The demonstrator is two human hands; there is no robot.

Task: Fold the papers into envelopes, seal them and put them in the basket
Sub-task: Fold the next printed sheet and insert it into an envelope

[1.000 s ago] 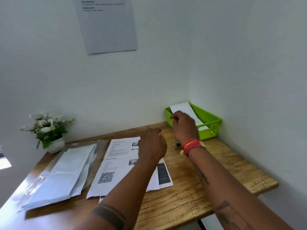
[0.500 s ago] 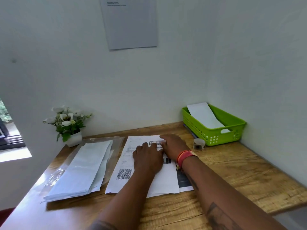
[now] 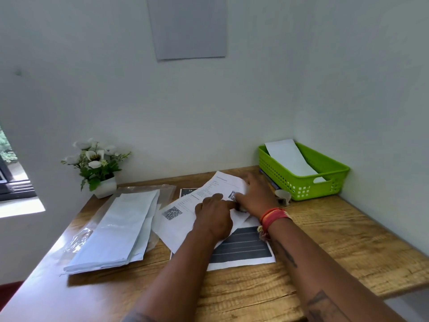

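The white printed paper sheet with a QR code (image 3: 183, 217) lay skewed at frame centre atop a dark-banded sheet (image 3: 241, 252), its long axis running lower left to upper right. Both hands rested on it: the left hand (image 3: 214, 218) pressed with fingers loosely bent, the right hand (image 3: 254, 197) spread flat, nearer the green plastic basket (image 3: 301, 189).

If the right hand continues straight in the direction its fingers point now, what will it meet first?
The right hand lies on the top printed sheet, fingers pointing toward the back wall. Sliding onward, it would probably leave the sheet's far edge, cross bare wooden table, then meet the wall. The green basket stays beside that line. Depth is uncertain.
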